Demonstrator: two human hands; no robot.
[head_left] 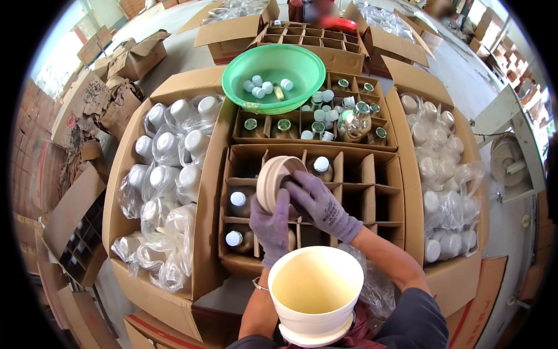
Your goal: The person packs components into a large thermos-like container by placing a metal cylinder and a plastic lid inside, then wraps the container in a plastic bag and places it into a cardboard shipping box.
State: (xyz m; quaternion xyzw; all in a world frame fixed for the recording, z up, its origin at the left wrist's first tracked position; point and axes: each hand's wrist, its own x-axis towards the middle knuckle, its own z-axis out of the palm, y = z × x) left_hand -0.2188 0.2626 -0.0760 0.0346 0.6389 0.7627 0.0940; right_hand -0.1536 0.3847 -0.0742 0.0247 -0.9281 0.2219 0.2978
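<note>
Got a big divided carton (241, 265) down here, cream tub (325, 317) up close, curling fingers on the gloved right hand (319, 203), can't really tell about fingertip contact, pinching with the left hand (269, 232) a shallow beige lid (268, 183) over the carton

round piece (269, 184): pinkish beige | gloves (324, 205): greyish purple | tub (317, 282): cream | basin (244, 93): green

Beyond green basin (244, 64): person (295, 10) blurred, cut off | inside it: yellowish item (278, 92), too small to tell | below it: left hand (270, 228) partly hidden by beige piece (269, 183)
</note>
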